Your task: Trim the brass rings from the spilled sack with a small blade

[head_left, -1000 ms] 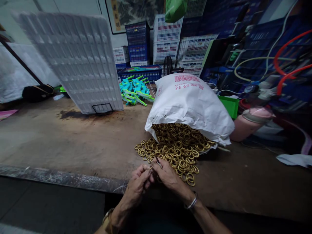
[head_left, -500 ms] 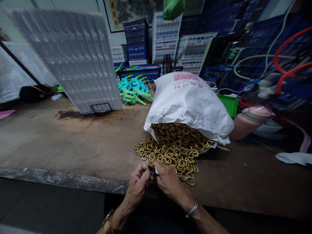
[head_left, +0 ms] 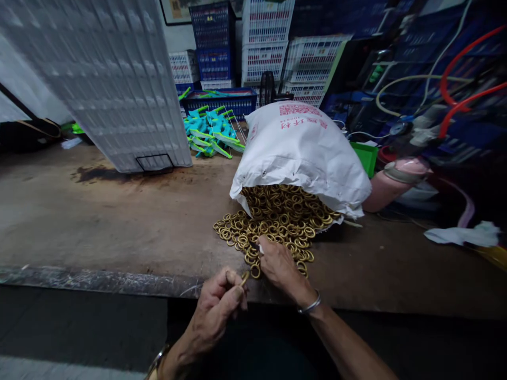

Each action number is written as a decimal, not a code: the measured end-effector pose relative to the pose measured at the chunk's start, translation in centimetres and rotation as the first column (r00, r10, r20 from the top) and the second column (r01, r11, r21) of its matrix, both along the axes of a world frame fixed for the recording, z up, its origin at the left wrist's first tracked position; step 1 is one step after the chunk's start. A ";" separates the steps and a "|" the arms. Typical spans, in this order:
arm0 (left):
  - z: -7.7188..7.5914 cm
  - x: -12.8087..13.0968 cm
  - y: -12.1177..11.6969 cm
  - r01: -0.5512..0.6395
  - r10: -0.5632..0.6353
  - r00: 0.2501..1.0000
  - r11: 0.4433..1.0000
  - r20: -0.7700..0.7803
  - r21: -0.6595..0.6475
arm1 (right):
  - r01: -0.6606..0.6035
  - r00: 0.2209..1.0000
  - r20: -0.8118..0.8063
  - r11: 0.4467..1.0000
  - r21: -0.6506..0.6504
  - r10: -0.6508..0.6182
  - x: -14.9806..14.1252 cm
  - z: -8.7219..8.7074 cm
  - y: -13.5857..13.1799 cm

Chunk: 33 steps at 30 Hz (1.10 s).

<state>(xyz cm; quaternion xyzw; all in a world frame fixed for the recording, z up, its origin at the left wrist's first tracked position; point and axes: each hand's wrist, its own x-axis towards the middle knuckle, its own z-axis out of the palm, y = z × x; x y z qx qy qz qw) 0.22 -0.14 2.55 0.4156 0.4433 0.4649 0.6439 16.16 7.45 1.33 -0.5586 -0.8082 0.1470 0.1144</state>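
Between the thumb and forefinger of my left hand point(head_left: 222, 301) is a gold-coloured ring point(head_left: 244, 278), held just off the table's front edge. My right hand point(head_left: 279, 264) reaches over the near side of a pile of similar rings point(head_left: 277, 229), its fingers closed around a small knife. Only a bit of the knife's white handle point(head_left: 261, 249) and some of its dark blade show; the rest is hidden by the fingers. The rings spill from the mouth of a white woven sack point(head_left: 304, 142) lying on its side.
On the brown table point(head_left: 130, 221) stands a translucent ribbed plastic sheet point(head_left: 127, 89) in a black wire stand. Turquoise and green plastic pieces point(head_left: 212, 132) are heaped behind it. A pink bottle point(head_left: 398, 182) and a green tray point(head_left: 364, 157) lie right of the sack. Stacked crates point(head_left: 263, 63) line the back.
My hands have moved apart. The right has gone forward to the rings with the knife, while the left stays near the table edge, a ring now visible in its pinch. The view has shifted slightly.
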 end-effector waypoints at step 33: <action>-3.9 0.4 2.0 -0.123 0.132 0.991 0.974 0.034 -0.191 | 0.093 0.934 -0.341 0.994 -0.059 -0.108 -0.9 -3.0 -3.8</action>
